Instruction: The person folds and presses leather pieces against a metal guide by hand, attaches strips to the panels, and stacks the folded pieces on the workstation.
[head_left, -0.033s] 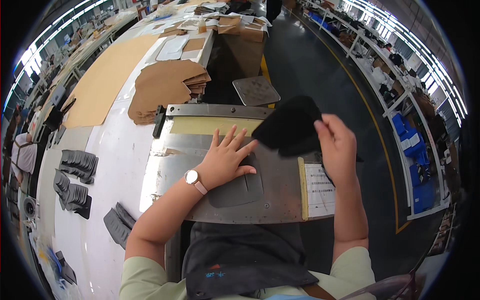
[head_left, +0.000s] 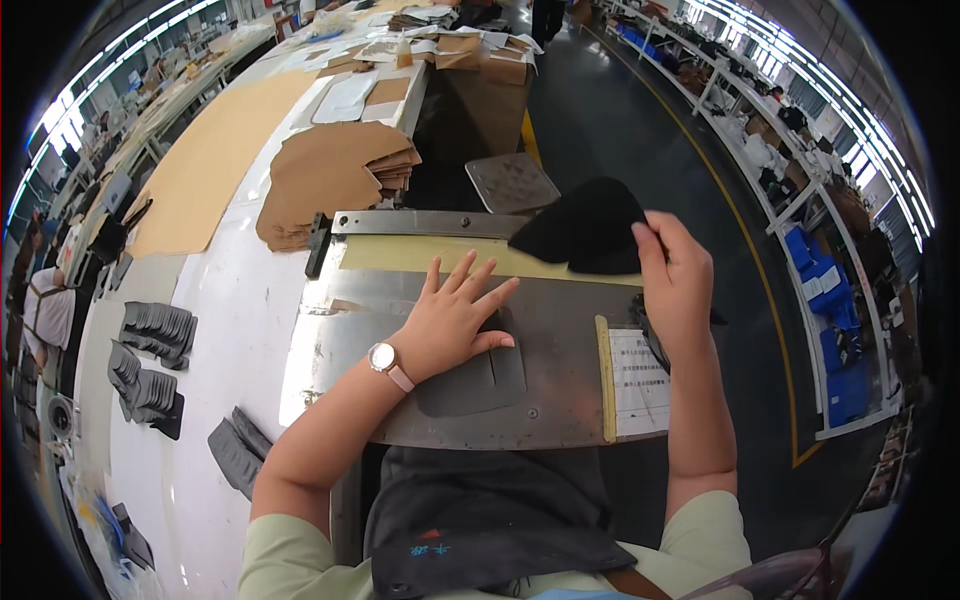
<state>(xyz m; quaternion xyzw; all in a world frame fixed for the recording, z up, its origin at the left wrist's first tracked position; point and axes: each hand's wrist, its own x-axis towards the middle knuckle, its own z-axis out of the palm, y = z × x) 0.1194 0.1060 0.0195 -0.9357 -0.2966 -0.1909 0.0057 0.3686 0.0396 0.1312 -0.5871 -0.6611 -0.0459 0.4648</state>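
Observation:
My left hand [head_left: 458, 318] lies flat with fingers spread, pressing on a dark grey flat piece [head_left: 465, 392] with rounded corners and a short slit. That piece rests on a metal plate [head_left: 565, 350]. To the right, my right hand [head_left: 677, 275] pinches the edge of a black, limp-looking flat piece [head_left: 585, 228], raised above the plate's far right corner. I cannot tell whether the black piece is cloth or leather. A yellow strip [head_left: 440, 256] runs along the far side of the plate, before a metal bar [head_left: 400, 222].
On the white table at left stand stacks of grey pieces [head_left: 150, 385] and brown cut sheets [head_left: 320, 180]. A paper sheet [head_left: 640, 380] with a yellow edge lies at the plate's right. Beyond the bar is a grey tray-like panel [head_left: 512, 183]. Shelves with blue bins [head_left: 825, 280] line the right.
The black piece in my right hand has swung up slightly and its lower part has folded upward. My left hand stays in place on the grey piece.

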